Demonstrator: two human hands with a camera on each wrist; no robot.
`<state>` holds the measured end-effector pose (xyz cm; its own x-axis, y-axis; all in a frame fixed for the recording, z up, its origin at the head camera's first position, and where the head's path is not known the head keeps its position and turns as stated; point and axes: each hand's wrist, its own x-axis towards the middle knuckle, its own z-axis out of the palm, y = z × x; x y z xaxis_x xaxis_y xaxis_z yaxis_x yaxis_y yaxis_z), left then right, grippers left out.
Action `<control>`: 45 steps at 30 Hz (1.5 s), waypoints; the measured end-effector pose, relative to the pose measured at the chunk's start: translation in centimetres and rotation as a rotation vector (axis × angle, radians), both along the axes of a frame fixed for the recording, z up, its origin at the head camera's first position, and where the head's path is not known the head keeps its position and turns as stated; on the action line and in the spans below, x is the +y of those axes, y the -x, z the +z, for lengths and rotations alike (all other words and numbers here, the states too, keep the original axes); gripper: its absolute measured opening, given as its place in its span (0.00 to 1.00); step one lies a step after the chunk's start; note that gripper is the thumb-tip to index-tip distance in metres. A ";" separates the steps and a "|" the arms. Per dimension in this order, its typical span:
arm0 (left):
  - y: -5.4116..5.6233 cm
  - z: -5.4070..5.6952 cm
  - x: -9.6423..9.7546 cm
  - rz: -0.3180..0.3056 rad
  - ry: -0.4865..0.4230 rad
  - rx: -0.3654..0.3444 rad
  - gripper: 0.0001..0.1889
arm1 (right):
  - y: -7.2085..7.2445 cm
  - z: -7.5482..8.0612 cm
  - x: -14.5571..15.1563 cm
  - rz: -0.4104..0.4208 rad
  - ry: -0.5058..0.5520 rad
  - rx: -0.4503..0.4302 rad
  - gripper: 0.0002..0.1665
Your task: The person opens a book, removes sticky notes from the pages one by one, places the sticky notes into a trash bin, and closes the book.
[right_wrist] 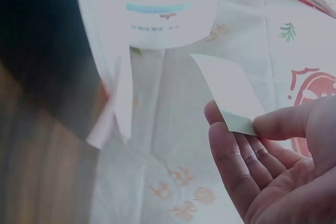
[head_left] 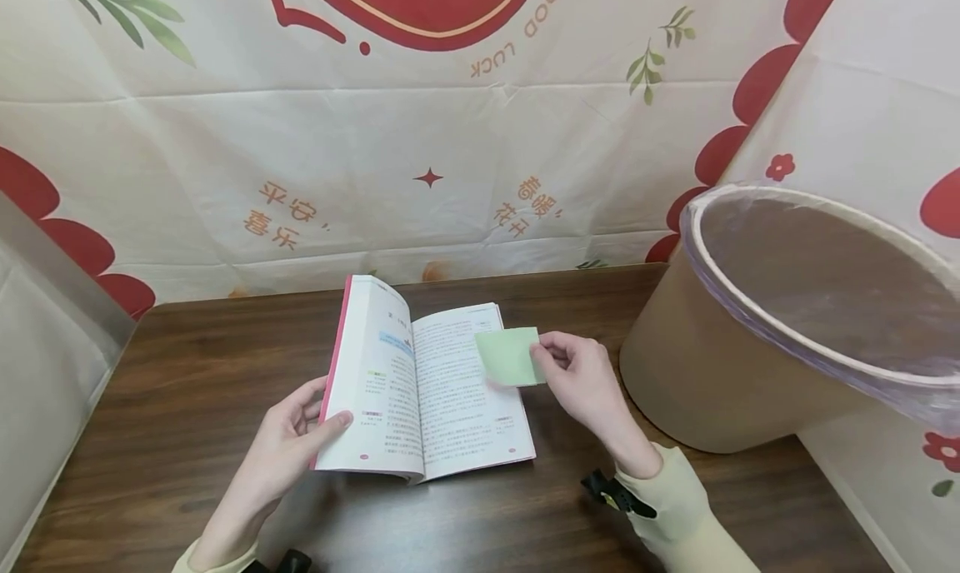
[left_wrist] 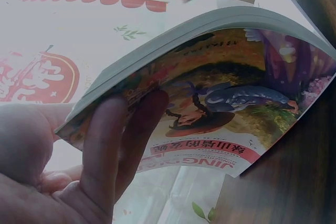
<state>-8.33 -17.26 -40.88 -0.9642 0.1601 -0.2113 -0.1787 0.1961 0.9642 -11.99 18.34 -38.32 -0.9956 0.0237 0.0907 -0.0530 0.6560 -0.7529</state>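
An open book (head_left: 457,390) lies on the dark wooden table, its left half raised. My left hand (head_left: 288,440) grips the left edge, thumb on the page and fingers beneath the cover. From the left wrist view, the illustrated cover (left_wrist: 210,93) shows, with my left fingers (left_wrist: 105,145) against it. Between thumb and fingers, my right hand (head_left: 581,377) pinches a pale green sticky note (head_left: 510,356) by its right edge. The note is over the right-hand page in the head view. In the right wrist view the note (right_wrist: 231,87) looks washed out by light.
A large brown bin (head_left: 720,348) with a clear plastic liner stands to the right, close to my right hand. The wooden table (head_left: 187,373) meets a printed cloth (head_left: 420,132) at its back edge. A grey-white surface (head_left: 45,373) borders the left side.
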 end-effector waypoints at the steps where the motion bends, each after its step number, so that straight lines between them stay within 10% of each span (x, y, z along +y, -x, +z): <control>1: 0.0 0.0 0.0 -0.002 0.000 0.000 0.32 | 0.0 0.4 0.2 0.001 -0.016 0.017 0.11; 30: -0.2 0.1 -0.1 0.001 0.009 -0.014 0.33 | -0.7 14.2 0.4 0.044 -0.343 0.519 0.10; 45: -0.2 0.1 -0.2 0.001 0.012 -0.013 0.33 | -2.2 21.1 2.7 -0.003 -0.428 0.560 0.11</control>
<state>-8.09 -17.50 -40.80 -0.9615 0.1571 -0.2255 -0.1911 0.2071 0.9595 -9.80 21.05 -17.22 -0.7963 -0.1256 0.5917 -0.3546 0.8894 -0.2884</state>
